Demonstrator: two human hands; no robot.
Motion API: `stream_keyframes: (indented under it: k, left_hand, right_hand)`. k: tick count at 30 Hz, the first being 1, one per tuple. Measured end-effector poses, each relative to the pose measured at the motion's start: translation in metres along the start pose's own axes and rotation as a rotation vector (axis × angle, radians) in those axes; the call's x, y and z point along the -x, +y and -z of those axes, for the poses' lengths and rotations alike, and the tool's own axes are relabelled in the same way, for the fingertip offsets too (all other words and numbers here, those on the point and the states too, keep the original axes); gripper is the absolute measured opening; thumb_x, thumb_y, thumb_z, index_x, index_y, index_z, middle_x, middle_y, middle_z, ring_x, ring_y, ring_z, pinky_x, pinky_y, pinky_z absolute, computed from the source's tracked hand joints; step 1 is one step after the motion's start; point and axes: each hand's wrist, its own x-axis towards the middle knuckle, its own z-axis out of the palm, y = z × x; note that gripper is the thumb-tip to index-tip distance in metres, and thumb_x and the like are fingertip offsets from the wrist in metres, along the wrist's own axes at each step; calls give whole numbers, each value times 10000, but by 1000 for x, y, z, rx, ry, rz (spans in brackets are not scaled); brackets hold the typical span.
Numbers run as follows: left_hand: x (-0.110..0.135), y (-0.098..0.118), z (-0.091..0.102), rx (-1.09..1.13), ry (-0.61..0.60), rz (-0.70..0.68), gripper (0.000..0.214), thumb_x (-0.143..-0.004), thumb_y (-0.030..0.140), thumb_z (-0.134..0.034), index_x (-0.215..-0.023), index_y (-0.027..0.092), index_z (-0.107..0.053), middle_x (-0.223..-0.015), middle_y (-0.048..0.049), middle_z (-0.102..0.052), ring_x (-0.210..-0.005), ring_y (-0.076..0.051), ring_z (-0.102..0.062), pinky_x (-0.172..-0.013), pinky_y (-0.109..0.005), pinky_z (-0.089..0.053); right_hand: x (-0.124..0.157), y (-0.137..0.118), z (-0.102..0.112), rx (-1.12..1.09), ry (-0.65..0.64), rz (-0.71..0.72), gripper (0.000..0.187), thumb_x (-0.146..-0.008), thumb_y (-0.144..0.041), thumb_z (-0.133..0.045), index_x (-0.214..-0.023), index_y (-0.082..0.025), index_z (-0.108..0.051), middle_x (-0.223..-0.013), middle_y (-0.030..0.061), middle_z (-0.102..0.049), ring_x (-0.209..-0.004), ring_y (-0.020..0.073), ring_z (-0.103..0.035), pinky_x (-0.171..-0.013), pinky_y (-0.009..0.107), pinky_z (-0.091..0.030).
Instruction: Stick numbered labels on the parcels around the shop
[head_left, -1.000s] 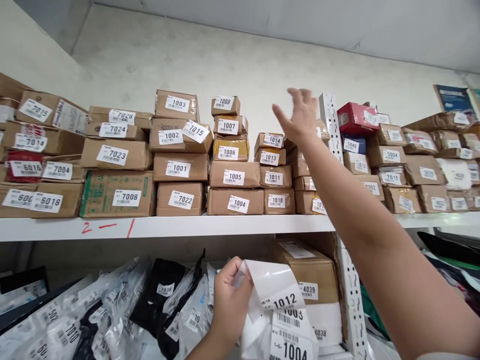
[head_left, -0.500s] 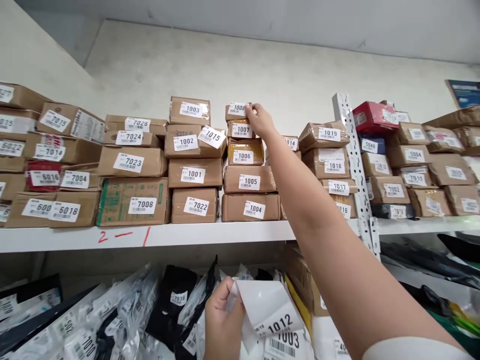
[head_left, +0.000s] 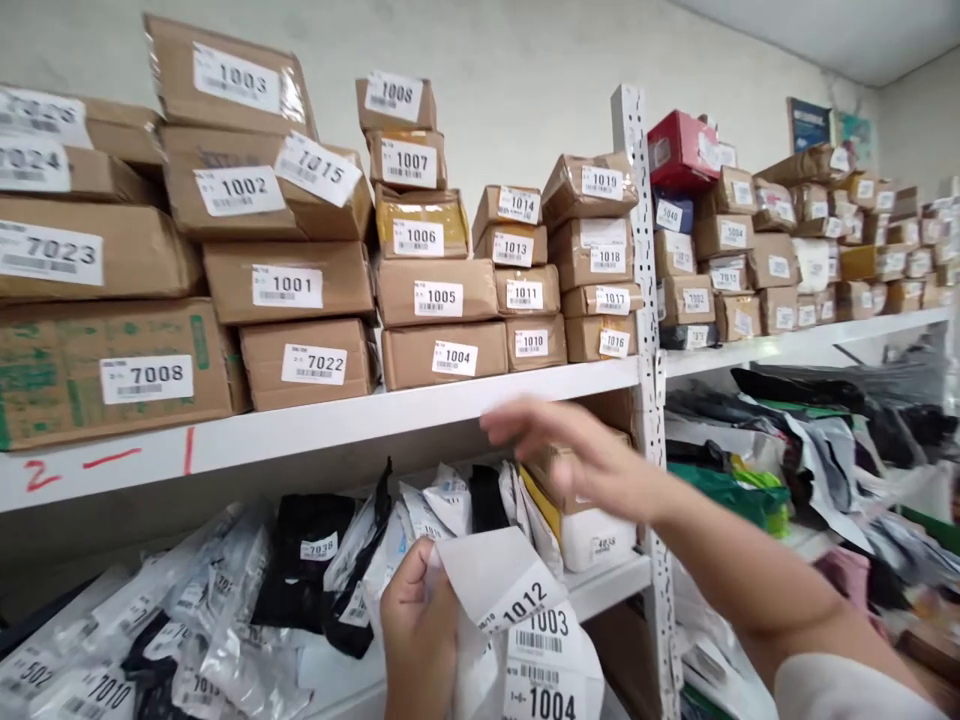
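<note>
Pinched between the fingers of my left hand (head_left: 424, 630) is a strip of white printed labels (head_left: 544, 650), curling over, with 1012, 1003 and 1004 readable. My right hand (head_left: 566, 450), smeared by motion, is in the air just under the upper shelf edge, fingers stretched and holding nothing. Above and to its left, a small box labelled 1008 (head_left: 397, 100) tops a stack over the box labelled 1007 (head_left: 409, 160) and the yellowish box labelled 1006 (head_left: 421, 222). Shorter stacked boxes, among them one labelled 1014 (head_left: 510, 205), stand right of that stack.
The white upper shelf (head_left: 315, 428) carries rows of labelled cardboard boxes. Below it lie plastic mailing bags (head_left: 225, 600), including a black bag labelled 7038 (head_left: 300, 555). A perforated white post (head_left: 649, 450) divides this bay from another on the right.
My right hand has left the box labelled 1008 and dropped below the upper shelf edge. That box stays on its stack, its label in place. The view has turned right and come closer.
</note>
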Motion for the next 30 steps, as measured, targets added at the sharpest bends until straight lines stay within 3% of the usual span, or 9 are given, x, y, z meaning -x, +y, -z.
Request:
stream_keyframes:
  k: [2,5,8,11,13,16,21,26,30]
  left_hand:
    - [3,-15,-5,-4,-54,44,411,-677,443,-754,-621,171,-451,-560,67,-406,-532,-72,-375,-485,-148,-327]
    - [5,-42,-17,-42,-104,58,409,-729,490,-705,-654,176,-454,-580,63,-415,-538,-77,-375,-492,-154,-336]
    - [10,-73,-26,-153,-122,47,427,-779,496,-659,-639,184,-402,-564,69,-360,-516,-74,-325,-465,-153,-292]
    - [21,-104,-27,-327,-208,-15,404,-852,470,-581,-621,182,-416,-540,61,-340,-508,-85,-318,-465,-169,-284]
    - [32,-122,-26,-436,-368,-67,350,-897,422,-528,-653,171,-517,-580,25,-449,-568,-112,-421,-546,-193,-375]
    - [48,-144,-25,-494,-627,-96,235,-915,349,-513,-957,184,-675,-921,-72,-647,-876,-194,-580,-805,-274,-466]
    - [64,-165,-33,-451,-779,-30,337,-907,351,-523,-1203,230,-632,-1215,-121,-600,-1071,-237,-578,-793,-290,-508]
    - [59,-162,-45,-490,-673,-65,377,-906,350,-522,-1266,268,-596,-1261,-110,-575,-1125,-234,-549,-802,-286,-502]
    - [51,-162,-46,-551,-608,-46,348,-892,341,-550,-1227,277,-617,-1193,-91,-607,-961,-191,-588,-707,-242,-482]
  right_hand:
    - [61,15,-28,-129,-26,-191,695,-742,-500,-713,-1352,-277,-464,-1319,96,-530,-1126,263,-572,-863,368,-515]
    - [119,37,-62,-299,211,-346,736,-667,-414,-790,-1316,-275,-473,-1306,111,-522,-1104,271,-569,-843,360,-507]
    - [159,51,-86,-328,547,-440,502,-691,-322,-774,-1138,-269,-551,-1106,80,-591,-996,246,-586,-838,357,-488]
    - [199,56,-102,-329,669,-543,164,-764,-273,-708,-894,-247,-611,-860,44,-599,-854,222,-588,-781,348,-482]
    - [227,56,-109,-341,708,-581,48,-791,-265,-677,-800,-243,-635,-809,45,-586,-802,220,-581,-736,352,-488]
    - [260,52,-114,-274,892,-596,62,-761,-268,-701,-722,-250,-656,-976,72,-577,-922,251,-586,-816,407,-504]
    - [284,42,-112,-347,1207,-635,199,-765,-303,-696,-632,-218,-573,-1301,70,-531,-1214,320,-515,-957,500,-466]
    - [288,50,-108,-372,1395,-745,223,-693,-350,-768,-662,-225,-586,-941,64,-669,-764,204,-638,-592,305,-539]
    - [288,79,-94,-450,1609,-732,177,-714,-347,-764,-727,-255,-613,-794,-6,-635,-657,133,-595,-581,253,-539]
